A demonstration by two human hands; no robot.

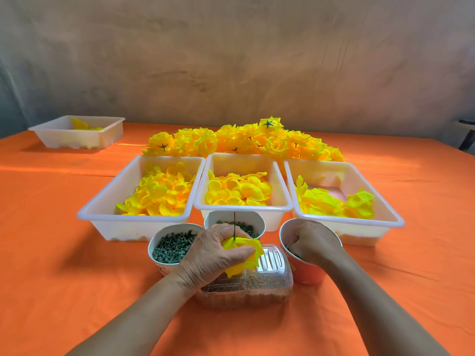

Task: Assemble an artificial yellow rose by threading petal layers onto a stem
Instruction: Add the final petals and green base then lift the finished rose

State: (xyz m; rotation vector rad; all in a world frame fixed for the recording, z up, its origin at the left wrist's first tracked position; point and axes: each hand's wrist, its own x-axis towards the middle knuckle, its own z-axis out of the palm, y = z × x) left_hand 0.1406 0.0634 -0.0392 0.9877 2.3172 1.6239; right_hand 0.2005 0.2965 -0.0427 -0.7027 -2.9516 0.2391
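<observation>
My left hand (218, 249) grips a bundle of yellow petal layers (248, 255) threaded on a thin green stem (234, 224) that sticks straight up above my fingers. It hovers over a clear plastic box (259, 286) near the table's front. My right hand (312, 242) reaches down into an orange paper cup (305, 273) at the right, fingers curled inside; what they hold is hidden. Three white trays hold loose yellow petals: left tray (102, 214), middle tray (244, 207), right tray (390, 222).
A cup of dark green pegs (172, 246) stands left of my left hand, and another cup of green parts (246, 226) behind it. Finished yellow roses (244, 142) lie heaped behind the trays. A fourth white tray (77, 132) sits far left on the orange cloth (51, 253).
</observation>
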